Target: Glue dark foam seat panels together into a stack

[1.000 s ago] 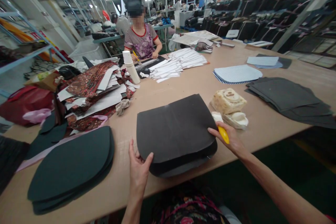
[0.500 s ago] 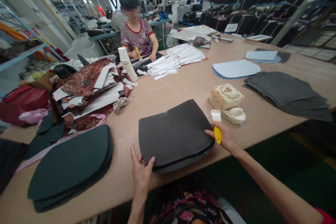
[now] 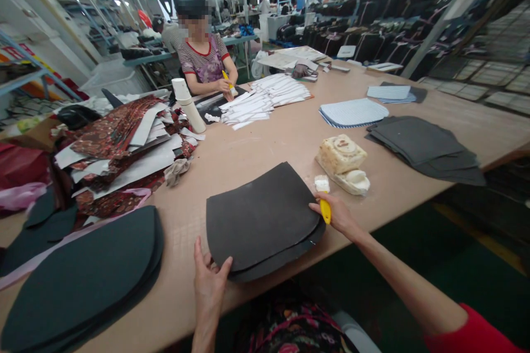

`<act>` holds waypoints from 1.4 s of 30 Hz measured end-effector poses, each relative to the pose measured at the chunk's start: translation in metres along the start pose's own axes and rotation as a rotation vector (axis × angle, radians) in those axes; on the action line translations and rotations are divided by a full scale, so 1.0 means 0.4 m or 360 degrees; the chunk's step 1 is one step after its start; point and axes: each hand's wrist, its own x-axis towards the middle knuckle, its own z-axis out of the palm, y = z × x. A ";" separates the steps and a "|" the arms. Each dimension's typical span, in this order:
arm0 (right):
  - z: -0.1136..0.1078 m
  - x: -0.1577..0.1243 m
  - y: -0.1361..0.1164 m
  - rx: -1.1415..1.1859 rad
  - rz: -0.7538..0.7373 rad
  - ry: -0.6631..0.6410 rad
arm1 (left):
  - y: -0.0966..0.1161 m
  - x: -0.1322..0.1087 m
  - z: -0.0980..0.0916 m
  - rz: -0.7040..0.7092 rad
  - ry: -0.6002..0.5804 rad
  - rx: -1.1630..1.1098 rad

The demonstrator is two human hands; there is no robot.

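The black foam panel lies on a matching lower panel at the table's near edge. The left hand pinches its near corner, thumb on top, apparently to steady it. The right hand, closed around a yellow-handled tool, touches its far-side edge, likely aligning the layers.

right sleeve: red, short | lap garment: dark, pink-red floral print
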 end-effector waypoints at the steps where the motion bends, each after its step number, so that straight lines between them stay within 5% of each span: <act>1: -0.001 0.003 -0.002 0.0009 -0.0001 -0.0006 | 0.004 0.004 -0.004 -0.0011 0.0013 -0.0032; 18: -0.026 0.024 -0.017 0.0179 0.0060 -0.0025 | 0.047 0.044 0.022 -0.0060 0.0095 0.0039; 42: -0.006 0.017 0.004 -0.0390 -0.0281 -0.0023 | 0.014 0.053 0.028 -0.0061 0.0070 0.0252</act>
